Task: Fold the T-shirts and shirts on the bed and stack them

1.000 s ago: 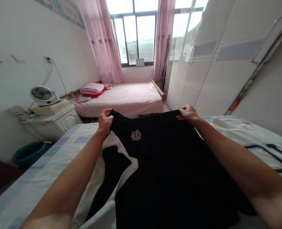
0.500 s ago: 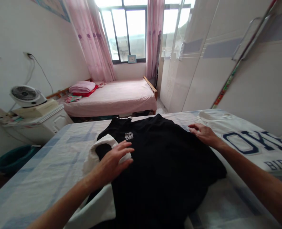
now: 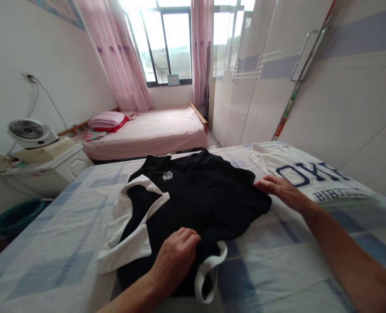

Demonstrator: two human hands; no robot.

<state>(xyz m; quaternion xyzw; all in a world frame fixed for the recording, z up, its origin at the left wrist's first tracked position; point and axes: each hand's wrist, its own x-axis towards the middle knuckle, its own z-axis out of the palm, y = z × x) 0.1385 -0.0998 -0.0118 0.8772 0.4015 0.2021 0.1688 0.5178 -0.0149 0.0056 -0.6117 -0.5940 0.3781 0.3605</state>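
A black shirt [image 3: 193, 195] with white trim and a small white chest logo lies spread on the blue-checked bed [image 3: 49, 243] in front of me. My left hand [image 3: 176, 256] rests palm down on its near hem, fingers curled over the fabric beside a white cuff. My right hand [image 3: 279, 188] lies flat with fingers apart on the shirt's right edge. Neither hand lifts the cloth.
A white shirt with navy letters [image 3: 310, 176] lies to the right on the bed. A pink bed [image 3: 153, 134] stands under the window. A fan [image 3: 29, 132] sits on a white cabinet [image 3: 49, 167] at the left. Wardrobe doors [image 3: 261, 78] line the right wall.
The shirt, held up by both hands a second ago, now lies flat on the bed. My left hand slid from the chest down to the near hem; my right hand stayed at the right edge.
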